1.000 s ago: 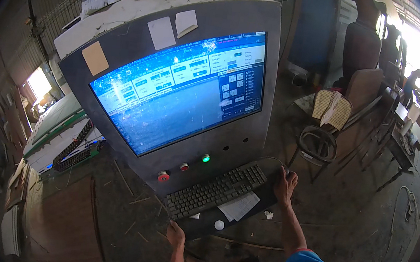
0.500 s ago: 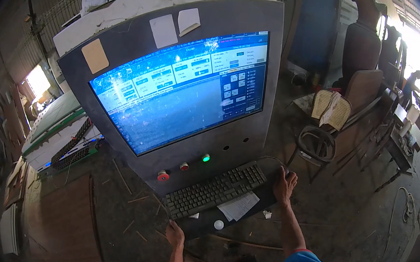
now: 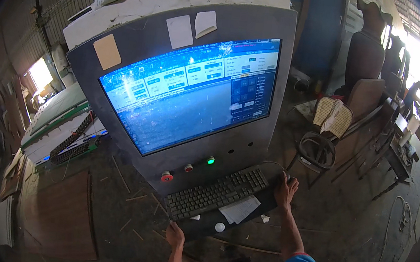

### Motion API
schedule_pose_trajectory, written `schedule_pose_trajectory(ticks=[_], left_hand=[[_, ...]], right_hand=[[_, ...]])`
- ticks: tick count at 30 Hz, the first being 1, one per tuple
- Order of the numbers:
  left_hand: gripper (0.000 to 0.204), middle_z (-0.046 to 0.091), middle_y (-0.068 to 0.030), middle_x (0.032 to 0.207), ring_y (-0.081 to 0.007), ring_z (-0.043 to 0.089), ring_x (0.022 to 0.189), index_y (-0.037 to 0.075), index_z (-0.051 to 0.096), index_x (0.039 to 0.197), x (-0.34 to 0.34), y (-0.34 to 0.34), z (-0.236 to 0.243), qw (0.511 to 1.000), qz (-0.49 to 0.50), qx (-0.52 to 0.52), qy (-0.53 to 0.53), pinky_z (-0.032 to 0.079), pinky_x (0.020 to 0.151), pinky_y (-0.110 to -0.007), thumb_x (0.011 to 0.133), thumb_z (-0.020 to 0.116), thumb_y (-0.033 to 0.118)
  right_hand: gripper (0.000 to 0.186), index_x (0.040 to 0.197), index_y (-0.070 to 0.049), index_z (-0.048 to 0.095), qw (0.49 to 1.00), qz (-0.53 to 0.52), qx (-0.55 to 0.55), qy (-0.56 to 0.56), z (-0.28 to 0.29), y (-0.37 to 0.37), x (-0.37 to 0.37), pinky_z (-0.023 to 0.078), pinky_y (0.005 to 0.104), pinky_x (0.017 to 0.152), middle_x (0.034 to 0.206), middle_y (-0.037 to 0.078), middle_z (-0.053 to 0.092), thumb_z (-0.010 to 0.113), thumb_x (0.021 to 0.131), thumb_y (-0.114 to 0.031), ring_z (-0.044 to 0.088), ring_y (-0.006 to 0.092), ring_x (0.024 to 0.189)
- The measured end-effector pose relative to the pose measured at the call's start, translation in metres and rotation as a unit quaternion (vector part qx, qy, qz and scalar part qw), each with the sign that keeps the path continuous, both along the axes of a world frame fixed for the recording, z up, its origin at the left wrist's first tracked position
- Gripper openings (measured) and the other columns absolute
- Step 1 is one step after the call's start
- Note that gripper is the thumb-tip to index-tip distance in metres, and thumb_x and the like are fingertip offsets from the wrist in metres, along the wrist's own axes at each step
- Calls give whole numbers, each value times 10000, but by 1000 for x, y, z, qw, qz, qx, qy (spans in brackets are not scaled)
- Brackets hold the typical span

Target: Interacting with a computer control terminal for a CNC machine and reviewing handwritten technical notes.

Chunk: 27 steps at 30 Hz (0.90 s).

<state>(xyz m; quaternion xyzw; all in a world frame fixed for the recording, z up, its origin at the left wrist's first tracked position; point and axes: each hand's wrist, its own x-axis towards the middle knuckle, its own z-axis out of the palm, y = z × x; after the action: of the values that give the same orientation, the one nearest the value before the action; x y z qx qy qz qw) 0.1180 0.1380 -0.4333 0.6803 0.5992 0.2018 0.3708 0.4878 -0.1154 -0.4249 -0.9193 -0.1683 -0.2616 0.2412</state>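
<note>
My right hand (image 3: 285, 192) is curled over a dark computer mouse (image 3: 288, 176) at the right end of a black shelf (image 3: 249, 219). My left hand (image 3: 175, 234) grips the shelf's left front corner, its fingers partly hidden. Between the hands a black keyboard (image 3: 217, 193) lies along the shelf. In front of the keyboard are a printed paper sheet (image 3: 240, 209) and a small round white object (image 3: 219, 227). Above rises a grey control cabinet with a lit blue-and-white screen (image 3: 188, 97).
Below the screen sit a red mushroom button (image 3: 166, 177), a smaller red button (image 3: 188, 168) and a lit green button (image 3: 211, 160). A green-and-white machine (image 3: 60, 124) stands left, near brown boards (image 3: 60, 217) on the floor. Chairs, including a cane-seated one (image 3: 333, 116), stand right. Another person (image 3: 414, 90) is far off.
The view has shifted slightly, so the cabinet appears farther right and lower. Bright icon buttons on the screen's right panel have turned dim. Both hands keep their places.
</note>
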Motion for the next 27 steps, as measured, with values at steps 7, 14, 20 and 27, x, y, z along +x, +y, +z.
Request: schedule_pose_trajectory(ticks=[7, 14, 20, 27], left_hand=[[604, 639, -298, 1052, -483, 608, 960, -66, 616, 1128, 1, -2, 0, 999, 13, 23, -21, 473, 807, -558, 1014, 324, 450], [609, 635, -292, 1082, -474, 608, 984, -60, 615, 1146, -2, -1, -1, 1000, 1, 14, -1, 471, 826, -559, 1016, 318, 456], [614, 643, -274, 1083, -466, 609, 992, -44, 617, 1158, 2, -2, 8, 1000, 10, -22, 11, 470, 822, -560, 1018, 306, 467], [621, 621, -272, 1145, -460, 597, 1032, -45, 600, 1185, -1, 2, 0, 999, 26, -16, 22, 467, 849, -557, 1019, 299, 472]], right_hand=[[526, 1323, -189, 532, 1000, -8, 0, 13, -2, -1, 2, 381, 484, 903, 1117, 197, 440, 616, 806, -146, 430, 394, 1090], [585, 1379, -193, 467, 999, 9, -16, 29, -2, -3, 3, 370, 498, 898, 1157, 230, 415, 614, 814, -164, 411, 409, 1092], [550, 1335, -162, 523, 1000, -3, -5, -2, -1, -2, 3, 379, 483, 896, 1122, 196, 446, 633, 796, -148, 430, 388, 1081], [535, 1331, -164, 526, 1000, 10, 7, 3, -4, -2, 4, 379, 484, 898, 1123, 193, 448, 627, 807, -153, 430, 386, 1087]])
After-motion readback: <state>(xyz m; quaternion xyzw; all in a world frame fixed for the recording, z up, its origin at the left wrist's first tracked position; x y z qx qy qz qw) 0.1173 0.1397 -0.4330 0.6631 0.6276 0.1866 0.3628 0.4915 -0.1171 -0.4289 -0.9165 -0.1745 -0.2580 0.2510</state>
